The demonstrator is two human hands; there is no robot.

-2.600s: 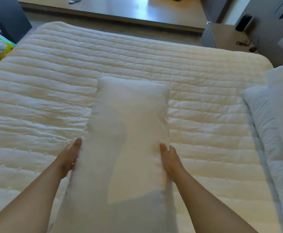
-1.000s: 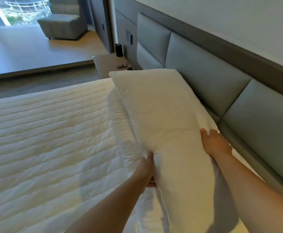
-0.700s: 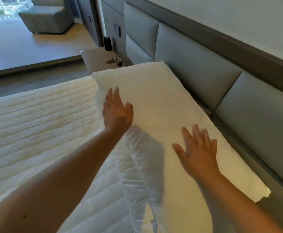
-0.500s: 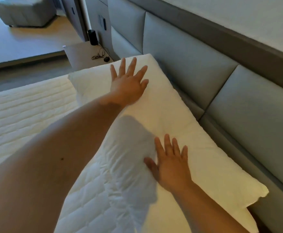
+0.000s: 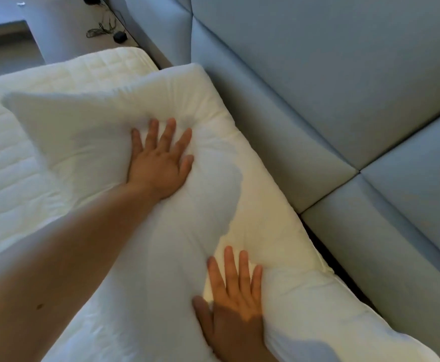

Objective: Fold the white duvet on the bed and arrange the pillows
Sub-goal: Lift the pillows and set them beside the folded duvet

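Here the white pillow (image 5: 239,205) lies long along the grey padded headboard (image 5: 344,87), running from about 11 o'clock down to 5 o'clock across the view, its far edge just beside the headboard panels. It rests on the bed (image 5: 17,165), whose quilted white cover spreads out toward 9 o'clock.

The left hand (image 5: 161,160) lies flat on the upper part of the pillow, near the middle of the view, fingers straight and spread, pointing toward 12 o'clock. The fabric dents and creases around the fingertips, so the palm is pressing in. The right hand (image 5: 235,301) presses the pillow lower down, at about 6 o'clock, fingers likewise straight and slightly apart. Neither hand curls around anything; each grip is loose and spread, flat against the cloth.

At 11 o'clock, past the bed's corner, a nightstand (image 5: 64,27) carries a tangle of dark cable (image 5: 101,28) and a small black object (image 5: 120,37). Whether a second pillow lies under the first cannot be told.
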